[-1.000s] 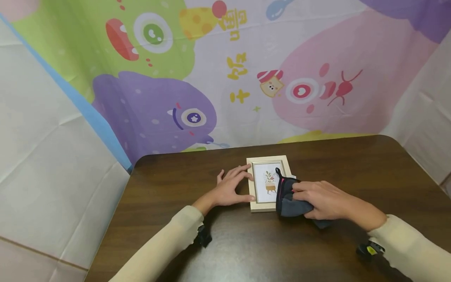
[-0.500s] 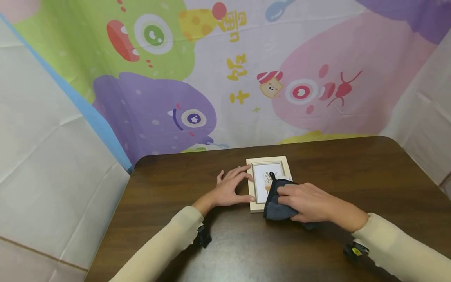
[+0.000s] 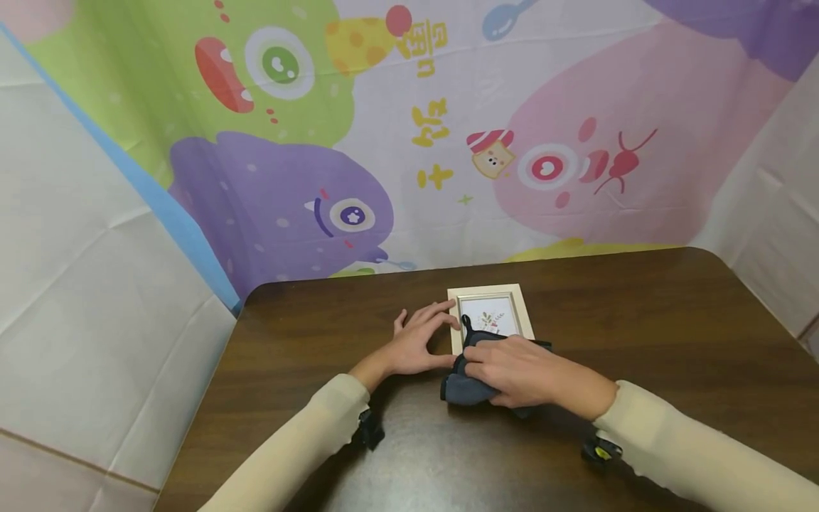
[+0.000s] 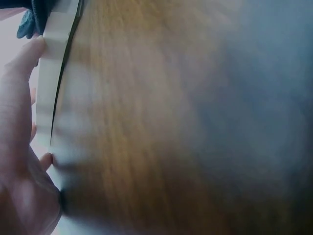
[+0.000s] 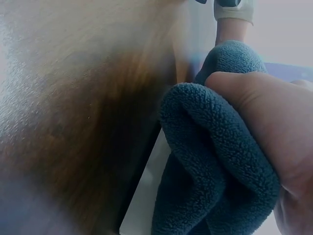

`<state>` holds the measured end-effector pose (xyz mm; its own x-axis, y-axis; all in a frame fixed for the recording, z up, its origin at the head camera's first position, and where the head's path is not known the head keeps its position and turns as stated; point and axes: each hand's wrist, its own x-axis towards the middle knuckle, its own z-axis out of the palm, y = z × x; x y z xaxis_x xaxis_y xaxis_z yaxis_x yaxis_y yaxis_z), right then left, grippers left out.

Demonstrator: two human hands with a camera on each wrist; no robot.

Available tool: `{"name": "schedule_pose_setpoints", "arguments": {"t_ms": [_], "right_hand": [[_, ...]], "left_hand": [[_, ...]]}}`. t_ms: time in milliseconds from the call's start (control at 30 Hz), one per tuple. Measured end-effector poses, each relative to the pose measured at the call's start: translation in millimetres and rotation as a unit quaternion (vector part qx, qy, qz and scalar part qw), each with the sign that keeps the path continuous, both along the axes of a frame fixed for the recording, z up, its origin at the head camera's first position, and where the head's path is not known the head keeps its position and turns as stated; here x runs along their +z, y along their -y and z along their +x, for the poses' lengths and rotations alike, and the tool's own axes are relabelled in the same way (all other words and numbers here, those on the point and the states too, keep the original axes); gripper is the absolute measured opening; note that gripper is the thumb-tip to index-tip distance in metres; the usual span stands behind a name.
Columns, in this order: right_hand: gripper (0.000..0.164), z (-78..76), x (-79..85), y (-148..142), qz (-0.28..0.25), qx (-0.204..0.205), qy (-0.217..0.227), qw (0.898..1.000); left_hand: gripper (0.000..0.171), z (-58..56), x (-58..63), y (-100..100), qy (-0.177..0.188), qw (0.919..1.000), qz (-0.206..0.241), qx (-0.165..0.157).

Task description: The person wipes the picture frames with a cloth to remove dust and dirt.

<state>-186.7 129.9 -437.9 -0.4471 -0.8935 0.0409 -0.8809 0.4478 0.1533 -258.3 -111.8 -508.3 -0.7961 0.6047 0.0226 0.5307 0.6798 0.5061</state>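
A light wooden picture frame (image 3: 526, 313) lies flat on the brown table, a plant print (image 3: 489, 320) inside it. My left hand (image 3: 419, 345) rests at its left side, fingers spread and fingertips touching the edge. In the left wrist view, the thumb (image 4: 22, 63) presses against the frame's side (image 4: 51, 73). My right hand (image 3: 521, 373) grips a bunched dark grey-blue cleaning cloth (image 3: 470, 390) with black trim and a hanging loop, over the frame's lower part. Fluffy folds of the cloth (image 5: 220, 161) fill the right wrist view; the frame's lower part is hidden under it.
The dark wood table (image 3: 320, 320) has rounded far corners. Behind it hangs a cartoon-printed curtain (image 3: 435, 142), with pale fabric (image 3: 83, 284) at the left side. Black wrist devices (image 3: 370, 429) are strapped to both sleeves.
My right hand has moved the cloth leftward across the frame, from its right edge to the lower left corner, baring the right border. The left hand and frame stay practically still.
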Motion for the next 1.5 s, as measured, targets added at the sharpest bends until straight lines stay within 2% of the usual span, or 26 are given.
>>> {"name": "schedule_pose_setpoints", "arguments": {"t_ms": [367, 700, 1033, 1267, 1500], "right_hand": [[0.045, 1.2, 3.2, -10, 0.018, -0.022, 0.016, 0.999], [0.046, 1.5, 4.0, -45, 0.012, -0.052, 0.030, 0.998], [0.039, 2.0, 3.6, -70, -0.003, -0.070, 0.071, 0.995], [0.041, 0.9, 0.6, -65, -0.010, -0.050, 0.051, 0.997], [0.043, -0.3, 1.9, -40, 0.001, -0.030, 0.027, 0.999]], "left_hand": [[0.054, 0.7, -0.5, 3, 0.000, 1.0000, 0.001, 0.004], [0.056, 1.1, 3.0, -2, 0.004, 1.0000, 0.005, -0.005], [0.056, 4.4, 3.0, -2, 0.006, 1.0000, 0.000, -0.002], [0.056, 4.6, 2.3, -1, 0.003, 1.0000, 0.003, -0.001], [0.055, 1.9, 3.0, 0, 0.010, 0.9999, 0.005, 0.001]]}}
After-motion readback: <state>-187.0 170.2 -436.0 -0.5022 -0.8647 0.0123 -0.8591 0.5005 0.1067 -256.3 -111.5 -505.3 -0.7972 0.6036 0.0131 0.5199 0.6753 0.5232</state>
